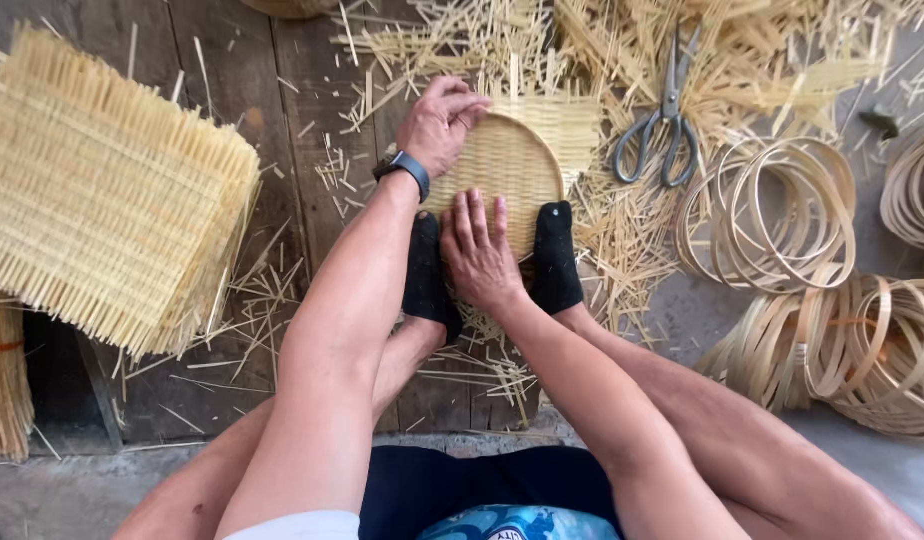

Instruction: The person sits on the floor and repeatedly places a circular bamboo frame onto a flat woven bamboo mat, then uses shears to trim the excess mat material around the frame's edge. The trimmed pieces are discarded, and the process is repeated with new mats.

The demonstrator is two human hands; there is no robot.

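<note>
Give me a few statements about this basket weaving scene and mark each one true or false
1. Both hands rest on a round woven tray. True: the left hand is on its far edge, the right hand on its near edge.
2. The scissors are in the right hand. False: they lie on the straw, beyond the tray.
3. A watch is on the left wrist. True.
4. The feet are bare. False: black socks press the tray's near edge.
5. Stacked woven mats lie on the left. True.
</note>
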